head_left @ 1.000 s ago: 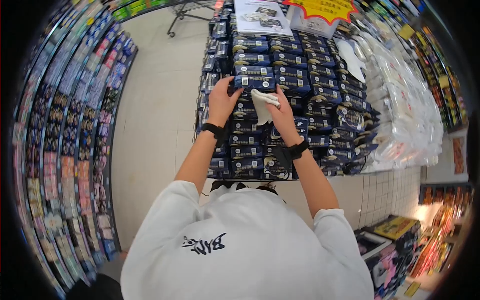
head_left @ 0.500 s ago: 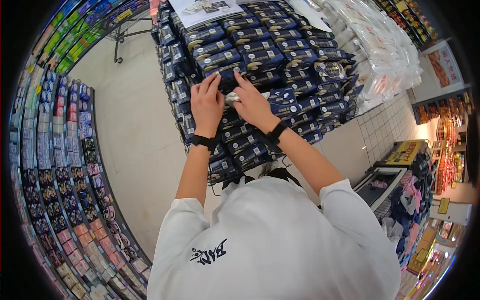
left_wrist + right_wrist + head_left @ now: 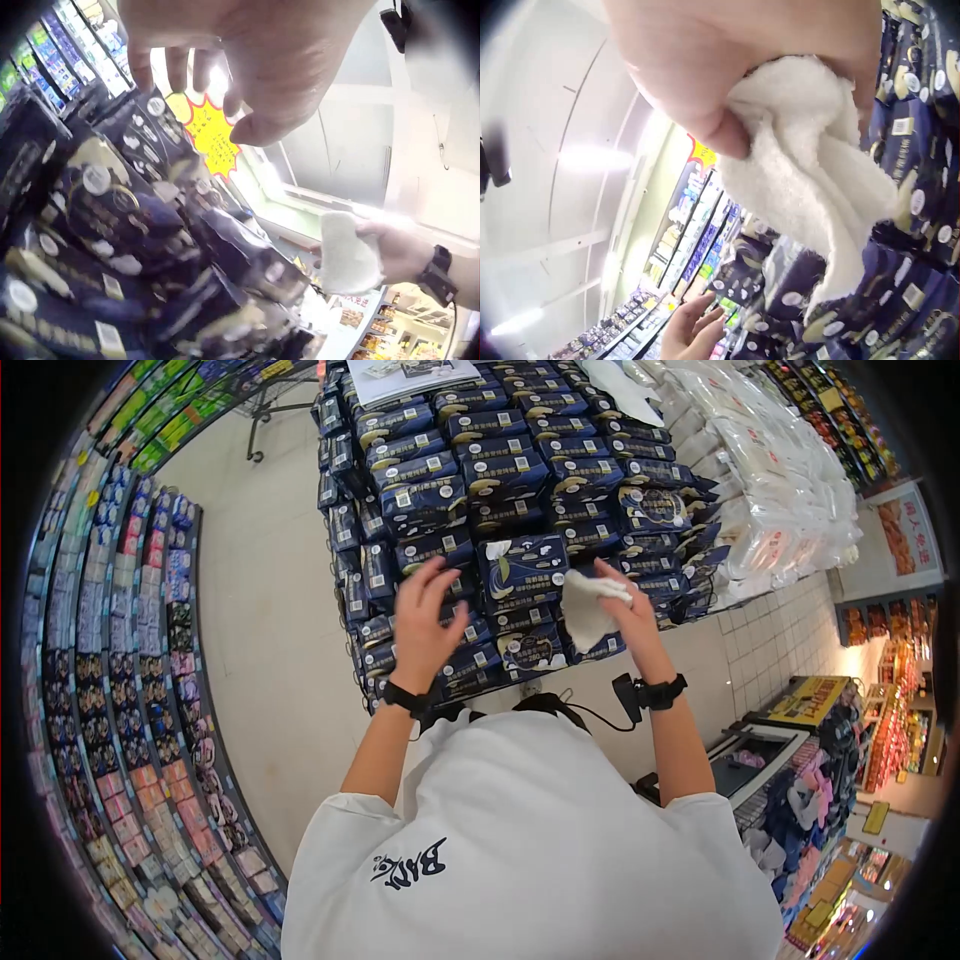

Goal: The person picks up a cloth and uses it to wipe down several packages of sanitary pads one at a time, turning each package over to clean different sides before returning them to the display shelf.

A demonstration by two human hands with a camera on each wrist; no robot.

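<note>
Right hand (image 3: 632, 608) clutching a white fluffy cloth (image 3: 585, 608) above stacked dark blue packets (image 3: 520, 565); left hand (image 3: 425, 628) raised, fingers spread, empty. Likely risk: loosely bunched cloth slipping down between packets.

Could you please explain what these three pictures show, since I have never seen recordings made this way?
There is no machine here: a person in a white top wears three cameras. The wide round picture comes from the head camera, looking down over the shoulders at both hands. The other two come from cameras strapped to each wrist, so each shows its own palm from very close.

The person stands in a shop in front of a display stack of dark blue packages. The right hand grips a white cloth, which the right wrist view shows bunched between thumb and fingers. The left hand is raised with its fingers spread and holds nothing. White bags lie to the right of the stack.
</note>
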